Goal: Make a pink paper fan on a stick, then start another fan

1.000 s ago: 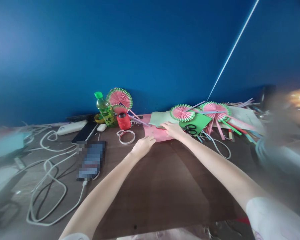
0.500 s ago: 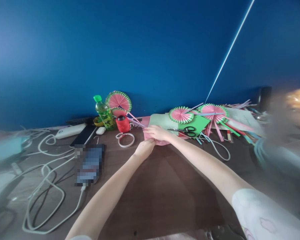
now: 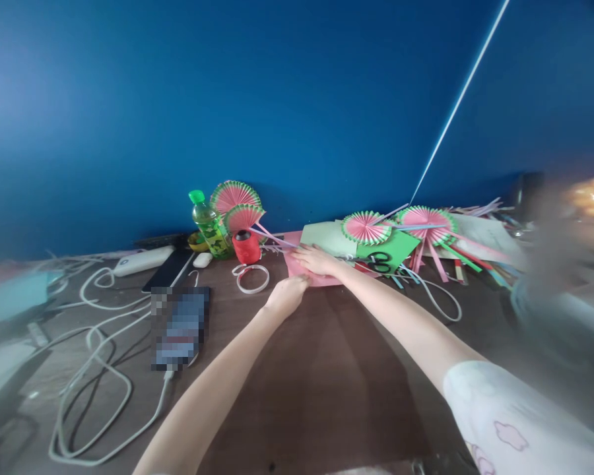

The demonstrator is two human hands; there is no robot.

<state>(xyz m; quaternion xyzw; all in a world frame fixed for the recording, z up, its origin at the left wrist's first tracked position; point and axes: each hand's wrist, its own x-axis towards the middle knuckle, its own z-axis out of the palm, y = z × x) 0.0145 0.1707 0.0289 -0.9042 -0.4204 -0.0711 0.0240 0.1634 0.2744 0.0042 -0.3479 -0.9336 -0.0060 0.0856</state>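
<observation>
A pink paper sheet (image 3: 321,278) lies on the brown table (image 3: 327,382) near the far wall. My right hand (image 3: 317,259) rests flat on it, fingers stretched out to the left. My left hand (image 3: 287,295) is at the sheet's near left corner, fingers curled at the paper's edge; whether they pinch it I cannot make out. Just behind lie a pale green sheet (image 3: 327,237), a bright green sheet (image 3: 393,249) with black scissors (image 3: 379,261) on it, and pink-and-green pleated paper fans (image 3: 365,227).
A green bottle (image 3: 208,225), a red thread spool (image 3: 246,247), more paper fans (image 3: 235,198) and a white ring (image 3: 251,277) stand at the back left. A phone (image 3: 179,323), power bank (image 3: 142,260) and white cables (image 3: 94,369) cover the left. Paper strips (image 3: 455,251) pile at the right.
My right hand slid left along the pink sheet. My left hand moved up to the sheet's near corner. The view shifted slightly.
</observation>
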